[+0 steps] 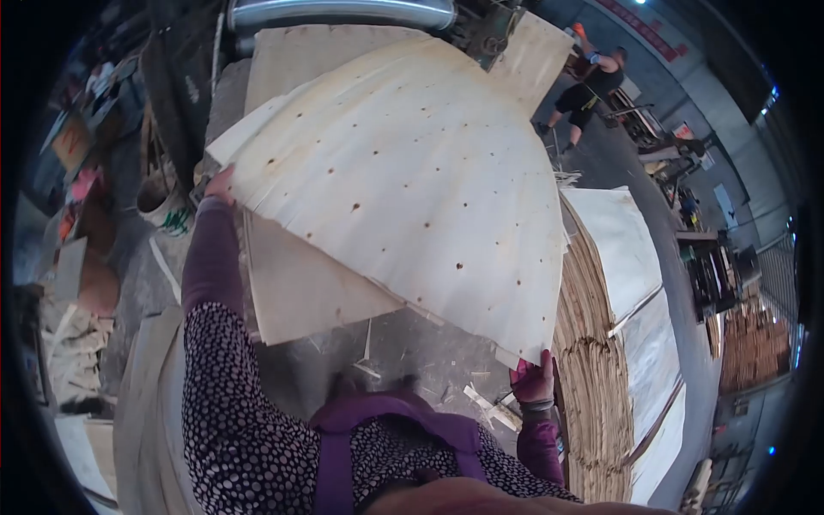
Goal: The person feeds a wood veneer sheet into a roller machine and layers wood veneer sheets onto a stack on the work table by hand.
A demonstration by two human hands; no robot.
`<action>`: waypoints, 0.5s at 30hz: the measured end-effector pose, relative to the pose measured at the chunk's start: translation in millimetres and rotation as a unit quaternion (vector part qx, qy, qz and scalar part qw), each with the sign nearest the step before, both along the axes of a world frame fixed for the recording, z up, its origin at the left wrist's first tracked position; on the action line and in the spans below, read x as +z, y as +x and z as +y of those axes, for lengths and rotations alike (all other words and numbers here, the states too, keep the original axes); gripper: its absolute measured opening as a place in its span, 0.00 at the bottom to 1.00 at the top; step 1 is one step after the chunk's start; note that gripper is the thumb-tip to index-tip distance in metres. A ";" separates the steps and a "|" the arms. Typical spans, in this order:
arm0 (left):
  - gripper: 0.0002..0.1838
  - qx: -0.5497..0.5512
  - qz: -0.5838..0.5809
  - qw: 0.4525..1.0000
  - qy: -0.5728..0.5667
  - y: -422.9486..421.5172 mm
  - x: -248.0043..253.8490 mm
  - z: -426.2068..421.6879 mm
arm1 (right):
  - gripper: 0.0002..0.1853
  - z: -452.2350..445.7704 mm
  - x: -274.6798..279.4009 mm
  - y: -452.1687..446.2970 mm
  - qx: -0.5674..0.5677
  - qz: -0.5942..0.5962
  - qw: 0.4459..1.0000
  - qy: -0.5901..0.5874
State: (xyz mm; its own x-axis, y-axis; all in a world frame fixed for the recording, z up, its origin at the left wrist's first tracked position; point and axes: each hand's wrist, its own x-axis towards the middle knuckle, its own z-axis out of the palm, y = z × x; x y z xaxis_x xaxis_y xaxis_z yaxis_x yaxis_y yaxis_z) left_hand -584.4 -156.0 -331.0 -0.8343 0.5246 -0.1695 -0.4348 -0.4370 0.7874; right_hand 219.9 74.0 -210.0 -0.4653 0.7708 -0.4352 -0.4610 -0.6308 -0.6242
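A large pale veneer sheet (pixel 412 163) with small dark knots spreads out in front of me, turned at an angle. My left hand (pixel 221 184) grips its left corner, fingers hidden under the edge. At the near right corner, my right hand (pixel 534 378) pinches the same sheet. Beneath it lies another veneer sheet (pixel 300 283), its near part showing. To the right, beside my right hand, stands a tall stack of veneer (pixel 592 378) with white sheets on its top.
A metal roller (pixel 343 12) crosses the far edge. At the upper right a person (pixel 592 86) stands near equipment. A bucket (pixel 158 199) sits on the left, with veneer scraps (pixel 75 352) nearer. Wood offcuts (pixel 492 407) lie on the floor.
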 end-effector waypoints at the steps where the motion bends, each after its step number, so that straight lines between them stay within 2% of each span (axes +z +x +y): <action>1: 0.23 -0.004 0.001 1.000 -0.031 -2.9 -0.5 -5.6 | 0.17 -1.7 0.6 -5.4 -0.008 0.010 1.000 0.004; 4: 0.25 0.043 -0.003 0.996 -0.075 3.1 11.3 -4.4 | 0.19 4.8 -15.8 -4.3 -0.014 0.006 1.000 0.003; 9: 0.25 0.149 0.112 0.969 -0.163 54.3 48.4 -22.4 | 0.19 27.7 -51.2 10.3 -0.059 -0.033 0.998 0.015; 10: 0.24 0.179 0.134 0.957 -0.187 75.0 58.4 -31.5 | 0.18 38.4 -61.0 18.7 -0.068 -0.033 0.997 0.008; 12: 0.18 0.162 0.089 0.981 -0.058 154.9 104.1 -54.2 | 0.18 49.4 -66.9 32.0 -0.092 -0.055 0.994 -0.021; 14: 0.18 0.183 0.052 0.978 -0.089 225.5 115.5 -89.7 | 0.17 56.5 -62.8 44.4 -0.115 -0.100 0.986 -0.064; 15: 0.15 0.170 0.140 0.965 -0.144 260.5 106.9 -111.8 | 0.17 75.7 -85.4 64.9 -0.112 -0.043 0.987 -0.106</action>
State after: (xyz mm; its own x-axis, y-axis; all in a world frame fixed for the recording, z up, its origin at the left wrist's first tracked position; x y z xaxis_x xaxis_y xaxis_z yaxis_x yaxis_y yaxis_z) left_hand -323.9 -267.8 -224.0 -0.9842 0.1769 -0.0105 -0.0575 -0.2627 0.9632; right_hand 284.8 149.7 -295.4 -0.2468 0.7376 -0.6285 -0.5545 -0.6394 -0.5326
